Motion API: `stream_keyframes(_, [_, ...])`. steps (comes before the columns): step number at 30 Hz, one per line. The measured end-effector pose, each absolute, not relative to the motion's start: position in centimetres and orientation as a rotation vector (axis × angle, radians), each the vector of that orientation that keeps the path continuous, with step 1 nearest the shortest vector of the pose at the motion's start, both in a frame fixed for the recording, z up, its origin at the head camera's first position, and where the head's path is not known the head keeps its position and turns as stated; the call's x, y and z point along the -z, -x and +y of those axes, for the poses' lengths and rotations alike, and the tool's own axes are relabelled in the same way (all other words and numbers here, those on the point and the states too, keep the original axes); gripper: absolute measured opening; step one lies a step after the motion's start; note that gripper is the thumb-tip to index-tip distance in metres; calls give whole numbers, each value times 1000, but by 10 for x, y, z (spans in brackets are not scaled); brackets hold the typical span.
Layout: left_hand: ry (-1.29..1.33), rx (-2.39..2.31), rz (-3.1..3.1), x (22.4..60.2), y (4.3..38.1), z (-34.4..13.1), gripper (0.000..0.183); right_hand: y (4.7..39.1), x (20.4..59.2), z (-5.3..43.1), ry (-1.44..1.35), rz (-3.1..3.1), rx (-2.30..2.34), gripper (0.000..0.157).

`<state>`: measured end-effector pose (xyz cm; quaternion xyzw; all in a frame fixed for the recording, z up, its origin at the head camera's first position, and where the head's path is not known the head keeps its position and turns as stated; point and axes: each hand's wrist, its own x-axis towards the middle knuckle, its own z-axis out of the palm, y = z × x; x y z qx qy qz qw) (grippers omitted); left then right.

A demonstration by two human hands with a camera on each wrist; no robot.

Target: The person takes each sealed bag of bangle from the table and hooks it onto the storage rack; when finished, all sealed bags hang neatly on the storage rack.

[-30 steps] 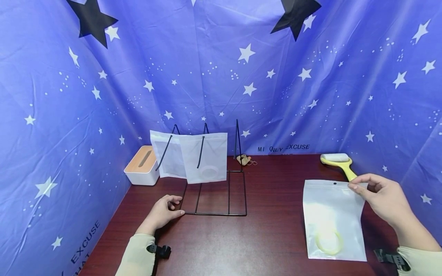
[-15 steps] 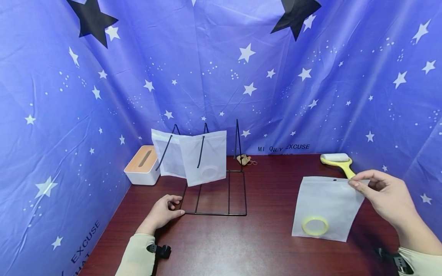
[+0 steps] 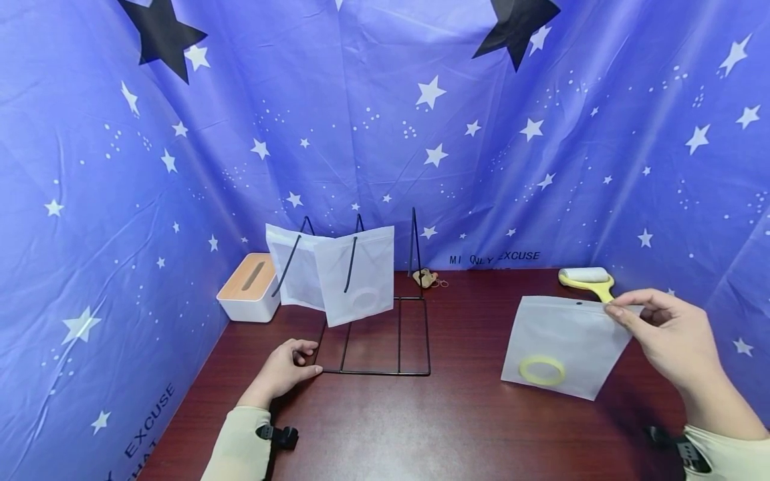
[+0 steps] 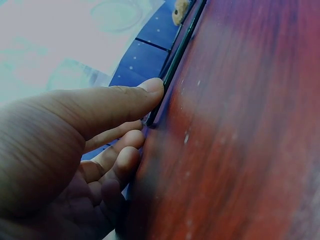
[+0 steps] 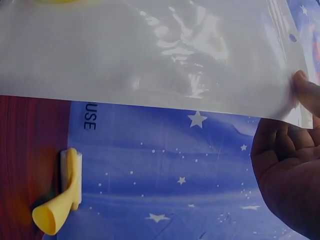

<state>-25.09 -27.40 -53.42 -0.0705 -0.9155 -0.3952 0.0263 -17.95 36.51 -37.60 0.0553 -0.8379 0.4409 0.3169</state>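
My right hand [image 3: 676, 341] pinches the top right corner of a pale zip bag [image 3: 577, 347] between thumb and fingers. A yellow ring [image 3: 542, 382] shows low inside that bag, which hangs tilted over the table's right side. My left hand [image 3: 278, 375] holds the front left corner of a black wire display rack [image 3: 400, 341]. In the left wrist view the thumb [image 4: 150, 87] presses on the rod, with the fingers curled behind it. Two more pale bags hang from the rack's left and middle hooks; the middle bag [image 3: 375, 260] overlaps the left one [image 3: 297, 267].
A white tissue box [image 3: 246, 308] with a wooden lid stands behind the rack at left. A small tan keychain figure [image 3: 424, 278] lies by the rack's right hook. A yellow-handled lint roller [image 3: 583, 275] lies at the back right. Blue star-print cloth [image 3: 481, 167] encloses the table.
My right hand has risen slightly, and its bag's lower edge has swung up and leftward. The hanging bags have swayed a little. My left hand has stayed at the rack's corner.
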Motion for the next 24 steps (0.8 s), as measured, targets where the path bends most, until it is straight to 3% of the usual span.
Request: stream_keyframes(24, [219, 1227, -2827, 534, 251, -273, 48, 190, 373, 324, -203, -2119, -1337, 16])
